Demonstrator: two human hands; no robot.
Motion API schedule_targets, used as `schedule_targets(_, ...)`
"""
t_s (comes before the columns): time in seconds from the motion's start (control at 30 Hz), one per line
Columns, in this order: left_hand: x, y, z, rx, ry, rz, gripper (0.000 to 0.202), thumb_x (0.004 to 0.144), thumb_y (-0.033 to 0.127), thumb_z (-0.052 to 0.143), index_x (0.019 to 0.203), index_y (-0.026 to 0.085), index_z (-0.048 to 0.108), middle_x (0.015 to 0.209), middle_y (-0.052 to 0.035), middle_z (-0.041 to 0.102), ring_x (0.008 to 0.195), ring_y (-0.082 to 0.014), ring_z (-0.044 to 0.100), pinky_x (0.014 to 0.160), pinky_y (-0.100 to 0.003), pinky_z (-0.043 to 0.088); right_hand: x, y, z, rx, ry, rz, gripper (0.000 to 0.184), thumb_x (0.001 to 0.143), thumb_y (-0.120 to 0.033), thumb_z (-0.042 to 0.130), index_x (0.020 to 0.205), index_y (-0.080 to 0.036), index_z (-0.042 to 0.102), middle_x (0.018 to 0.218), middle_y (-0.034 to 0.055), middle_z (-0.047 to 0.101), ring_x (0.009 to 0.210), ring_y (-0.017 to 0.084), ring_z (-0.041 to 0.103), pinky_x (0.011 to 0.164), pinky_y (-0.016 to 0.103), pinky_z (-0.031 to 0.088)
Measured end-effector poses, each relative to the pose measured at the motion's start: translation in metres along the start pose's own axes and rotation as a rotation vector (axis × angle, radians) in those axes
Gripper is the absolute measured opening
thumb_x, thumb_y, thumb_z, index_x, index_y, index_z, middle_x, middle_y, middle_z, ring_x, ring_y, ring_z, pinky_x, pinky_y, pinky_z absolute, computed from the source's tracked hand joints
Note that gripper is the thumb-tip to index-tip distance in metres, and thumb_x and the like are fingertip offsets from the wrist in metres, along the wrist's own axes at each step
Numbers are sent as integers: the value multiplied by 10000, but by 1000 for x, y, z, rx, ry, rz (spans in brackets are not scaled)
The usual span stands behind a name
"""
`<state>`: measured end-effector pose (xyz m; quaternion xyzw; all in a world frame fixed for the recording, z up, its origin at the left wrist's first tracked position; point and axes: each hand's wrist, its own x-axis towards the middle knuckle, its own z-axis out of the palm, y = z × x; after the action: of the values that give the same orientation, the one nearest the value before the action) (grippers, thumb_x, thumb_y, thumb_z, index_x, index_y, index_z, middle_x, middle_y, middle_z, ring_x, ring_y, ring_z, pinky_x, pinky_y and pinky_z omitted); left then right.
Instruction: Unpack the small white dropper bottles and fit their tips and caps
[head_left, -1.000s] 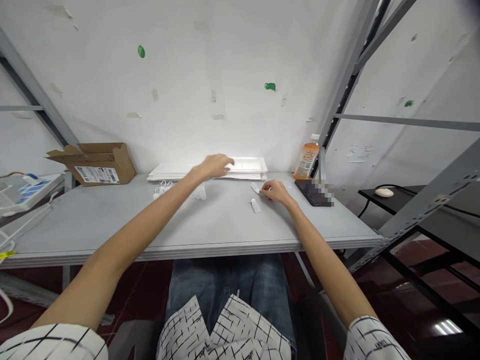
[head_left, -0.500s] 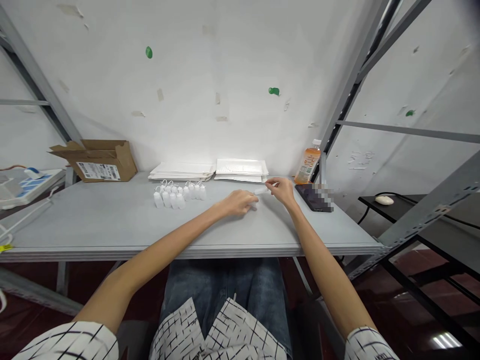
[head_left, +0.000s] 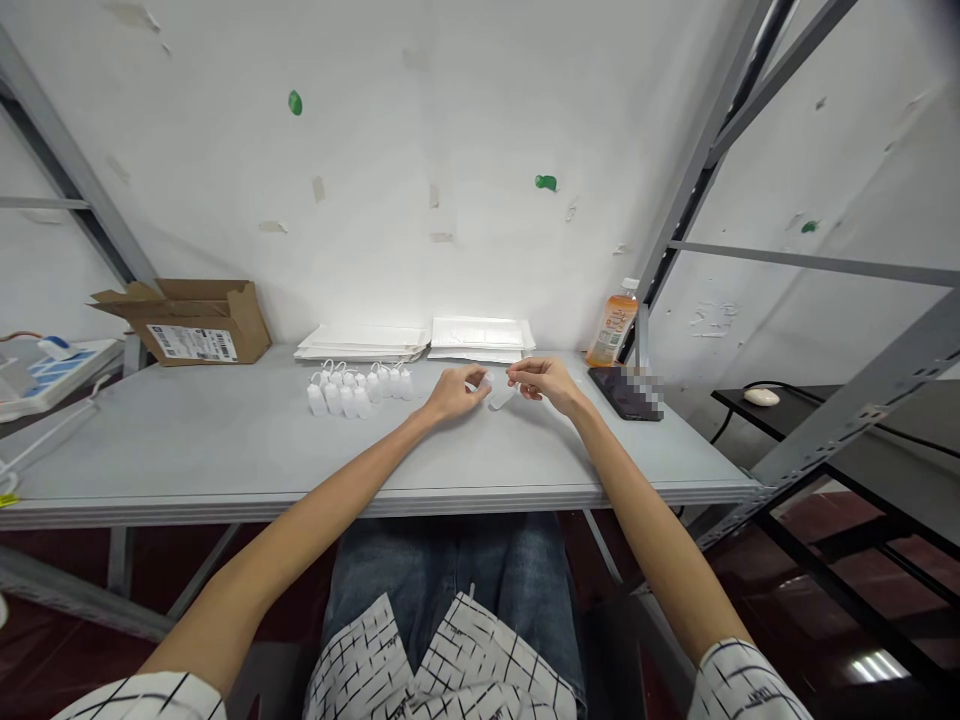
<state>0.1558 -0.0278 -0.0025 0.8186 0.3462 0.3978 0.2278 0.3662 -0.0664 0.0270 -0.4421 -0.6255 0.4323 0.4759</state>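
Observation:
Between my hands a small translucent white plastic bottle (head_left: 501,397) is tilted just above the grey table (head_left: 247,440). My right hand (head_left: 546,380) pinches at its upper right end, thumb and fingers together. On the other side, my left hand (head_left: 457,392) is closed with thumb and fingertips around a small whitish piece beside the bottle; its exact shape is hidden. To the left stands a group of several similar white bottles (head_left: 347,400) with looped cap straps, upright on the tabletop.
Two stacks of flat white packets (head_left: 364,342) lie against the wall. An opened cardboard box (head_left: 196,330) stands at the back left. On the right are an orange drink bottle (head_left: 613,325) and a dark phone (head_left: 622,393). Metal posts frame the table.
Both hands have moved a little left, and my left hand has lifted and turned. The small bottle now shows, tilted, between them; earlier my left fingers were lower and partly around it.

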Motion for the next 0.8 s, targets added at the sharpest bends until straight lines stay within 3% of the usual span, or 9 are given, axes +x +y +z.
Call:
schedule_targets(0.2, 1, 4, -6, 111, 100, -63, 237, 756, 389, 678, 900, 200, 679, 926, -34, 724, 832, -178, 655, 736, -287, 518, 1, 3, 0, -69, 29, 33, 336, 618, -421, 785, 786, -143, 696, 733, 52, 691, 483, 80, 499, 394, 203, 295)
schedule_targets(0.3, 2, 2, -8, 183, 118, -123, 262, 762, 417, 672, 920, 207, 676, 819, -13, 700, 746, -164, 628, 721, -289, 491, 1, 4, 0, -148, 56, 57, 276, 642, -376, 769, 774, -146, 695, 715, 41, 670, 476, 75, 489, 389, 203, 278)
schedule_targets(0.47, 1, 3, -9, 218, 106, -198, 237, 753, 323, 652, 967, 221, 638, 777, 1, 703, 692, -164, 628, 686, -284, 469, 2, 7, 1, -182, 103, 61, 228, 656, -330, 757, 772, -144, 695, 585, -12, 561, 442, 66, 429, 385, 208, 247)
schedule_targets(0.67, -1, 4, -9, 432, -1, -259, 211, 712, 286, 648, 918, 243, 641, 916, -32, 740, 816, -225, 663, 681, -305, 460, 2, 10, -1, -176, 112, 23, 238, 655, -329, 784, 745, -138, 676, 483, -45, 499, 395, 64, 395, 386, 223, 317)
schedule_targets(0.8, -2, 2, -9, 508, -77, -243, 174, 726, 304, 648, 887, 240, 653, 939, -42, 743, 850, -250, 661, 692, -324, 460, 2, 9, -1, -101, 125, 27, 267, 638, -335, 812, 749, -137, 672, 565, -2, 570, 469, 106, 523, 402, 238, 442)
